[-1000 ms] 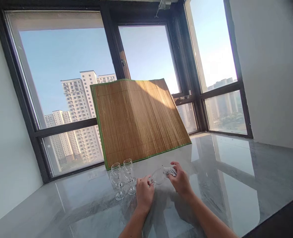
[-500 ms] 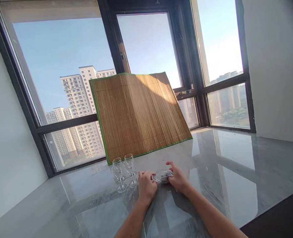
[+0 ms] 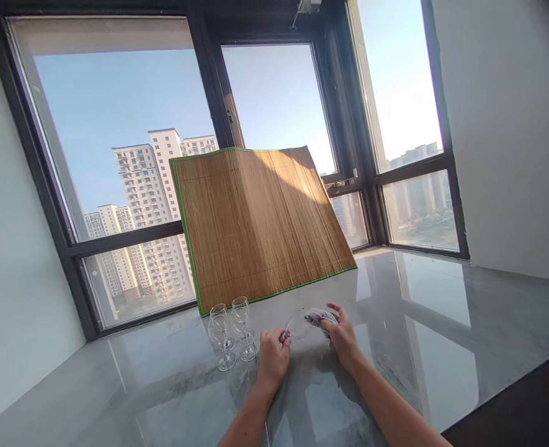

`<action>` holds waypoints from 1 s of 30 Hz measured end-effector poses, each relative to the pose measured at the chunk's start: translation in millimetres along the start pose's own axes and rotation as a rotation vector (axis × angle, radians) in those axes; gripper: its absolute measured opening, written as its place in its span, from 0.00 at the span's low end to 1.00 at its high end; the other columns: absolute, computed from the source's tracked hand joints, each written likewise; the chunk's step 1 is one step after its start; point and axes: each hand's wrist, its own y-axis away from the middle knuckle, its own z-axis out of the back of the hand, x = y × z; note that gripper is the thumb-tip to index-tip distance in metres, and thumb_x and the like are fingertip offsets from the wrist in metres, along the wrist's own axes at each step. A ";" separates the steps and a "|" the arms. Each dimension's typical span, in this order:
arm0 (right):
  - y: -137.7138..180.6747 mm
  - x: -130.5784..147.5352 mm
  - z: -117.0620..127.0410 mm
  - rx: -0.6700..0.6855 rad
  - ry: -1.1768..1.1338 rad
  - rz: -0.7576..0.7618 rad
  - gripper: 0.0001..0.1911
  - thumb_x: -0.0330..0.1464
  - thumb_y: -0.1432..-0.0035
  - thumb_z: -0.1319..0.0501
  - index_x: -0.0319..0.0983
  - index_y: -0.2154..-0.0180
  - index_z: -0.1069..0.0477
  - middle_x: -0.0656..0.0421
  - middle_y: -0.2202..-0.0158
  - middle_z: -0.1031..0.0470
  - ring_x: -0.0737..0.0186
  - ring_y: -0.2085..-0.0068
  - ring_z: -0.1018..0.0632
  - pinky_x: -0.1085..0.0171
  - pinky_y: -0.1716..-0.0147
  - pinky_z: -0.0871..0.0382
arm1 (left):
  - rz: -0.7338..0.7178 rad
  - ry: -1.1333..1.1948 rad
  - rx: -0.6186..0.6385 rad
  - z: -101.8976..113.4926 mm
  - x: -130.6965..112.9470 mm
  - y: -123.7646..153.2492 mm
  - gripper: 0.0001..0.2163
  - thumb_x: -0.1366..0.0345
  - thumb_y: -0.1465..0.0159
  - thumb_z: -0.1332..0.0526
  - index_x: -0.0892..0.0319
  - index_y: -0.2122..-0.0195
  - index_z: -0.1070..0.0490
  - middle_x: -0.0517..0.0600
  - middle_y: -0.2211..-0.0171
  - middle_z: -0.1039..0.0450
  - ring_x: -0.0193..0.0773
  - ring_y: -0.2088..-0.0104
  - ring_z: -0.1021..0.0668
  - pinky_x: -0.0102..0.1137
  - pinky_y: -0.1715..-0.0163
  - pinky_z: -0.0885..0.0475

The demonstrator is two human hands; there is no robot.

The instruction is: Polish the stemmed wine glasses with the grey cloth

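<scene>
My left hand [image 3: 272, 355] is closed on the stem end of a clear wine glass [image 3: 296, 325] held on its side above the countertop. My right hand [image 3: 342, 335] is closed on a small grey cloth [image 3: 318, 317], which is pressed into the glass's bowl. Just left of my left hand stand several more clear stemmed glasses [image 3: 230, 332], upright and close together on the counter.
A glossy grey marble countertop [image 3: 418, 323] runs to dark-framed windows. A bamboo mat [image 3: 255, 217] with green edging leans against the window frame behind the glasses. White walls close in at the left and right.
The view tilted slightly. My right hand with the cloth has shifted a little right and turned on the glass's bowl; my left hand keeps its hold on the stem.
</scene>
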 end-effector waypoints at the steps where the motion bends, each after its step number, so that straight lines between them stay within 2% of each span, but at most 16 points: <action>1: -0.9 -1.5 0.4 -0.016 0.016 0.014 0.32 0.34 0.62 0.35 0.40 0.51 0.36 0.60 0.69 0.23 0.61 0.70 0.25 0.65 0.70 0.36 | 0.017 0.011 -0.009 -0.2 0.9 -0.2 0.09 0.65 0.40 0.43 0.58 0.62 0.24 0.51 0.65 0.24 0.44 0.58 0.27 0.35 0.57 0.34; 4: -0.4 -4.3 1.2 0.010 0.042 0.012 0.31 0.36 0.63 0.35 0.39 0.53 0.35 0.61 0.71 0.24 0.62 0.73 0.27 0.66 0.73 0.38 | 0.046 0.059 -0.057 -1.0 3.1 0.1 0.10 0.64 0.40 0.43 0.59 0.60 0.26 0.53 0.63 0.26 0.43 0.58 0.27 0.35 0.56 0.33; 7: 0.9 -5.5 3.3 0.033 0.050 -0.015 0.32 0.36 0.63 0.36 0.39 0.52 0.35 0.61 0.72 0.24 0.62 0.75 0.28 0.65 0.74 0.38 | 0.028 0.121 -0.094 -2.2 4.2 2.4 0.10 0.62 0.39 0.43 0.59 0.62 0.26 0.53 0.62 0.28 0.41 0.60 0.26 0.35 0.57 0.31; 10: -0.2 -7.2 6.6 -0.059 0.140 -0.006 0.31 0.39 0.61 0.38 0.38 0.52 0.34 0.59 0.71 0.23 0.58 0.73 0.26 0.63 0.73 0.37 | 0.016 0.171 -0.117 -2.1 2.3 6.8 0.12 0.57 0.37 0.45 0.58 0.63 0.26 0.53 0.63 0.29 0.39 0.65 0.25 0.34 0.62 0.29; 13: -0.8 -9.8 6.9 -0.147 0.296 0.100 0.28 0.39 0.62 0.40 0.40 0.55 0.33 0.56 0.69 0.21 0.51 0.65 0.22 0.60 0.66 0.33 | 0.003 0.144 -0.128 -1.1 -2.2 10.8 0.13 0.55 0.36 0.45 0.57 0.63 0.25 0.53 0.65 0.28 0.40 0.65 0.26 0.34 0.63 0.29; 15: 0.4 -11.8 4.6 -0.076 0.364 0.162 0.27 0.38 0.62 0.42 0.41 0.55 0.33 0.57 0.69 0.21 0.50 0.63 0.22 0.58 0.62 0.32 | -0.014 0.105 -0.112 -1.4 -4.9 11.4 0.12 0.56 0.36 0.45 0.57 0.65 0.25 0.52 0.67 0.27 0.41 0.65 0.25 0.34 0.62 0.31; 18: 2.2 -14.4 0.1 0.072 0.421 0.198 0.26 0.36 0.62 0.44 0.42 0.55 0.34 0.59 0.71 0.21 0.51 0.65 0.21 0.57 0.62 0.31 | -0.026 0.078 -0.075 -3.6 -6.1 8.9 0.12 0.59 0.36 0.45 0.58 0.64 0.25 0.52 0.68 0.26 0.41 0.65 0.25 0.33 0.63 0.33; 20: 2.2 -15.3 -1.7 0.082 0.441 0.219 0.25 0.35 0.62 0.45 0.42 0.57 0.34 0.60 0.72 0.21 0.52 0.64 0.21 0.57 0.61 0.31 | -0.006 0.067 -0.060 -4.8 -5.8 5.9 0.12 0.59 0.36 0.45 0.59 0.64 0.25 0.51 0.69 0.25 0.40 0.67 0.25 0.32 0.65 0.34; 24: 0.4 -15.2 -0.3 0.031 0.453 0.240 0.24 0.35 0.61 0.45 0.42 0.57 0.33 0.59 0.70 0.22 0.52 0.64 0.21 0.57 0.61 0.30 | 0.062 0.082 -0.030 -2.3 -8.6 2.0 0.14 0.56 0.35 0.46 0.60 0.65 0.26 0.49 0.73 0.26 0.37 0.72 0.26 0.30 0.69 0.36; 30: 0.6 -10.8 7.2 -0.124 0.527 0.263 0.23 0.36 0.54 0.46 0.40 0.53 0.34 0.50 0.58 0.22 0.48 0.54 0.22 0.57 0.58 0.32 | 0.121 0.124 -0.003 3.6 -16.2 2.7 0.15 0.53 0.36 0.45 0.60 0.67 0.27 0.47 0.76 0.29 0.37 0.74 0.26 0.28 0.73 0.37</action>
